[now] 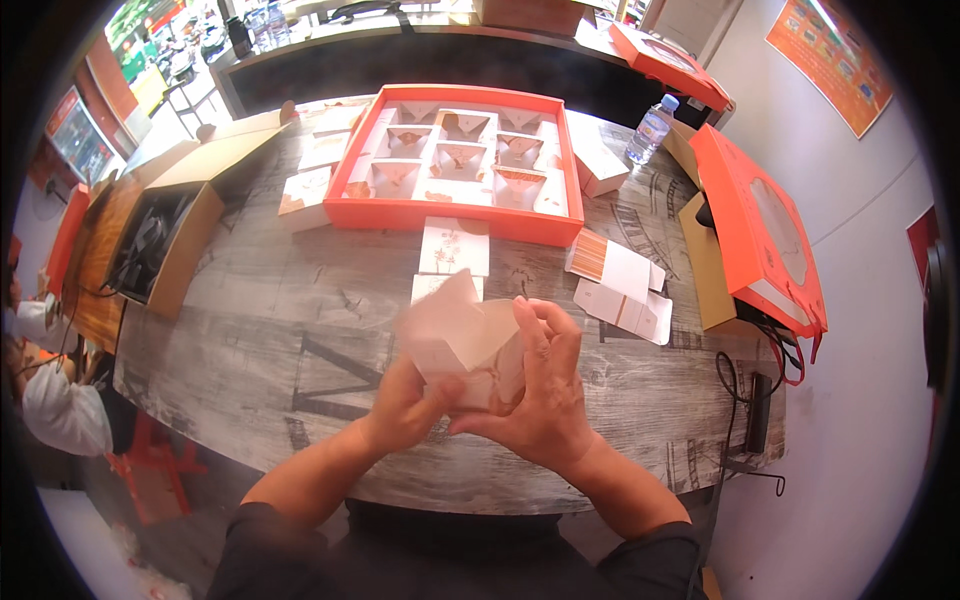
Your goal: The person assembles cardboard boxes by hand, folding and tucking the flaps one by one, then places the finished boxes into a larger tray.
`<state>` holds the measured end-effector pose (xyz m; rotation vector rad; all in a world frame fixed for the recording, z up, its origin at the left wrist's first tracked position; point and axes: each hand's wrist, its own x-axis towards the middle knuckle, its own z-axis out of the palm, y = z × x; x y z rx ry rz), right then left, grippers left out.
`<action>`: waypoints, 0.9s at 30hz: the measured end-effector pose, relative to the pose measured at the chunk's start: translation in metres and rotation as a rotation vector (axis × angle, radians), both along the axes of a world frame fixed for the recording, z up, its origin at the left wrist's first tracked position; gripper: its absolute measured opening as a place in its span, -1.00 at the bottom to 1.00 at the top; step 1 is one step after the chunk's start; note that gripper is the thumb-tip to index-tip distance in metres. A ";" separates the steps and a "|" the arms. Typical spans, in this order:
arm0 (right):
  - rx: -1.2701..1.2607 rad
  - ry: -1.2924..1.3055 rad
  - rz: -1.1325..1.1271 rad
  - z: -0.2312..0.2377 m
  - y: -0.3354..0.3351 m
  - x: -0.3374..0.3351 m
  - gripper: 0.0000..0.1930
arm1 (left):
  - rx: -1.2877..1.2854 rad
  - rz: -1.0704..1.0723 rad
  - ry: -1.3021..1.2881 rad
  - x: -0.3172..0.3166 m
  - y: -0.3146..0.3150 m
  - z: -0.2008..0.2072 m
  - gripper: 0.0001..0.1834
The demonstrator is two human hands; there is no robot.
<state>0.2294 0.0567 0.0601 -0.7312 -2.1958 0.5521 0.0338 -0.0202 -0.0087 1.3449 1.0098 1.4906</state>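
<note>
carton (443,348) is held snug between left grip (405,400) and right grip (550,390), open end up, orange tray (380,214) parked straight ahead of both.

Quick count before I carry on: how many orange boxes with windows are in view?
2: the near orange box at right, and the far orange box, beyond the water bottle. Others may be hidden; the orange piece at far left shows no window.

Small white carton (462,345) (brownish print low on side), top open, flaps raised, between both hands (550,388).
</note>
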 end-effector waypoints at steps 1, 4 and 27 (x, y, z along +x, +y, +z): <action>0.015 0.028 0.039 0.003 0.003 -0.002 0.23 | 0.021 0.062 0.012 -0.003 0.001 0.002 -0.41; -0.394 0.388 0.232 -0.004 0.008 -0.004 -0.02 | 0.074 0.160 -0.162 -0.010 0.009 0.015 -0.40; -0.728 0.786 0.518 -0.071 -0.003 -0.009 -0.21 | 0.205 -0.009 -0.152 -0.011 0.013 0.011 0.18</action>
